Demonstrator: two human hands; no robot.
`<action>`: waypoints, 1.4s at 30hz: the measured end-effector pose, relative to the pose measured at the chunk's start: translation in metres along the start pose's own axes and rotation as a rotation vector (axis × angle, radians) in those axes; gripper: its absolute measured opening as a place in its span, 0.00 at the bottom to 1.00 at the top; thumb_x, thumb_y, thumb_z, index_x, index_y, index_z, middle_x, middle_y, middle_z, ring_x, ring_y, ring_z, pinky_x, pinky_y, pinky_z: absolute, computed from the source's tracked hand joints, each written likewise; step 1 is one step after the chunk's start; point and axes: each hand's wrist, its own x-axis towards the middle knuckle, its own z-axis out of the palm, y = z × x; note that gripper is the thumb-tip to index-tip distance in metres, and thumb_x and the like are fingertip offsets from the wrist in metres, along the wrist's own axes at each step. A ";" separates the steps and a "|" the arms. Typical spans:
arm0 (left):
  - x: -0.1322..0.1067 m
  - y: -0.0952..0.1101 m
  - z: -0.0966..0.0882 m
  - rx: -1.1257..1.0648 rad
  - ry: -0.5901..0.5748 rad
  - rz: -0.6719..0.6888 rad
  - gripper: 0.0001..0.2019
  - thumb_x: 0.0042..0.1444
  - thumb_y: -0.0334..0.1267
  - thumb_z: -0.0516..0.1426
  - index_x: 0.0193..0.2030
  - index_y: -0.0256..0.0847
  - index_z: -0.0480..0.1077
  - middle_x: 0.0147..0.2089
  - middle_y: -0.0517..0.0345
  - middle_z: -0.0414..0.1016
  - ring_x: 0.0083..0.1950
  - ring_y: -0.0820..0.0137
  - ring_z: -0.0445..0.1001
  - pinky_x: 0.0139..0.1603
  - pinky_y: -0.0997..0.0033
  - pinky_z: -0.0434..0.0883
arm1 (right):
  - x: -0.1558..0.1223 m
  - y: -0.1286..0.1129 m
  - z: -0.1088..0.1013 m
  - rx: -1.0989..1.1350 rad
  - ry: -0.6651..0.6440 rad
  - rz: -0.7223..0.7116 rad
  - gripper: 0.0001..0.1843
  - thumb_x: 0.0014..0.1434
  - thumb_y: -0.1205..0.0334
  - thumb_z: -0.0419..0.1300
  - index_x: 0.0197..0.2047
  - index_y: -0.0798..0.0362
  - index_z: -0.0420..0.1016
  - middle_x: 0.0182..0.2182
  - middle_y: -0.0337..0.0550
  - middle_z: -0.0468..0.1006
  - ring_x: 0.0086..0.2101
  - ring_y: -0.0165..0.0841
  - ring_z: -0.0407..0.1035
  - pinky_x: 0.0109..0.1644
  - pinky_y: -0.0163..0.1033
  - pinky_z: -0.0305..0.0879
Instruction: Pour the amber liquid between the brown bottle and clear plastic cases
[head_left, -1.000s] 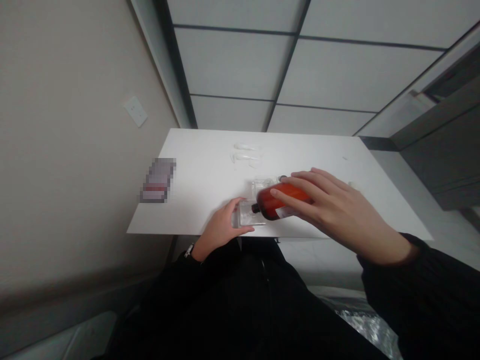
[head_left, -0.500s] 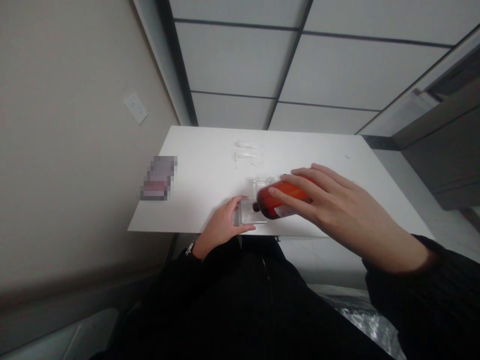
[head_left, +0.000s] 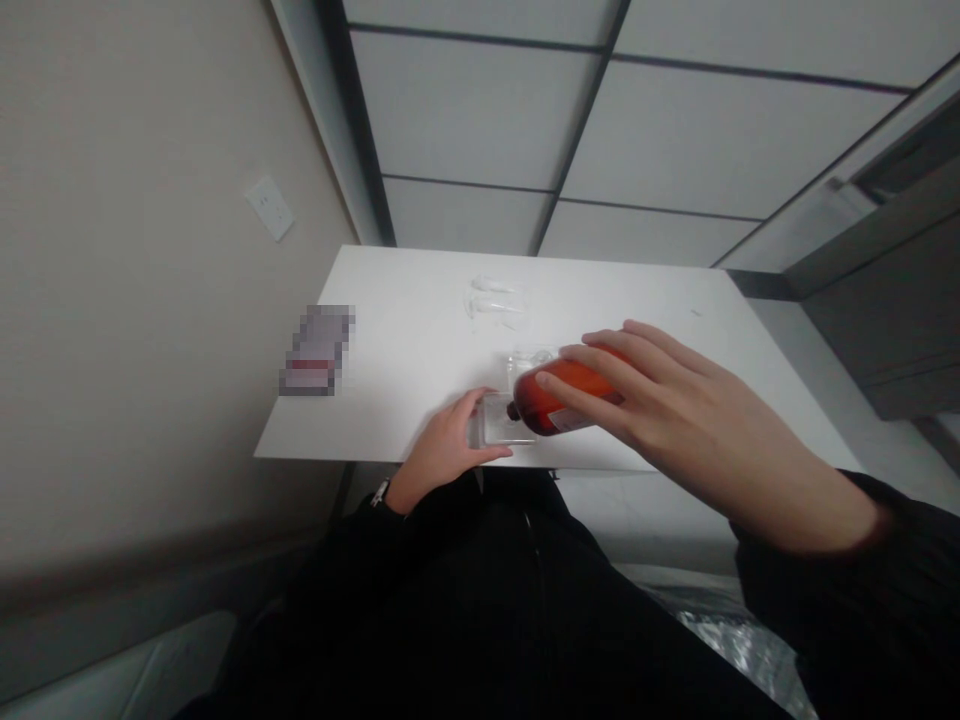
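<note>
My right hand (head_left: 660, 410) grips an amber plastic or glass bottle (head_left: 566, 398) from above, and the bottle lies tilted with its dark neck pointing left. My left hand (head_left: 442, 445) wraps around a transparent square glass bottle (head_left: 501, 421) lying low on the white table (head_left: 405, 400). The amber bottle's neck sits at the end of the transparent bottle, touching it or very close; I cannot tell which. Another transparent item (head_left: 529, 366) stands just behind the amber bottle, partly hidden by it. Both hands are in black sleeves.
Small transparent plastic pieces (head_left: 491, 298) lie at the table's far side. A pixelated, unreadable object (head_left: 316, 350) sits at the left edge by the wall, which carries a white wall plate (head_left: 270, 208). A grey cabinet (head_left: 877, 320) stands at the right.
My right forearm has shifted a little to the right, and the amber bottle has tilted slightly. The view has drifted slightly. My left hand and its bottle have barely moved.
</note>
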 end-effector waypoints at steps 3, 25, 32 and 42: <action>0.000 -0.001 0.001 0.002 0.001 0.009 0.39 0.52 0.46 0.74 0.67 0.44 0.65 0.65 0.43 0.76 0.63 0.49 0.78 0.66 0.44 0.73 | 0.002 -0.004 -0.001 -0.014 0.011 0.003 0.25 0.67 0.77 0.55 0.65 0.56 0.71 0.58 0.54 0.78 0.57 0.49 0.71 0.67 0.59 0.70; -0.001 -0.002 0.000 -0.015 0.028 0.049 0.37 0.52 0.42 0.74 0.66 0.47 0.66 0.64 0.47 0.76 0.63 0.51 0.77 0.66 0.47 0.73 | -0.073 -0.010 0.078 0.454 0.073 0.509 0.32 0.69 0.50 0.64 0.70 0.52 0.65 0.61 0.59 0.77 0.56 0.52 0.77 0.53 0.57 0.80; 0.000 -0.007 0.003 -0.009 0.031 0.036 0.37 0.53 0.44 0.73 0.67 0.47 0.65 0.63 0.47 0.76 0.62 0.52 0.78 0.65 0.46 0.73 | -0.069 0.026 0.082 0.262 0.188 0.534 0.31 0.67 0.55 0.67 0.69 0.54 0.68 0.61 0.60 0.77 0.56 0.52 0.75 0.53 0.57 0.78; -0.001 -0.009 0.002 -0.013 0.028 0.044 0.36 0.54 0.47 0.72 0.67 0.47 0.64 0.65 0.46 0.76 0.64 0.51 0.77 0.66 0.46 0.72 | -0.035 0.052 0.071 0.072 0.093 0.331 0.27 0.68 0.67 0.60 0.70 0.53 0.67 0.61 0.59 0.76 0.59 0.53 0.69 0.61 0.64 0.70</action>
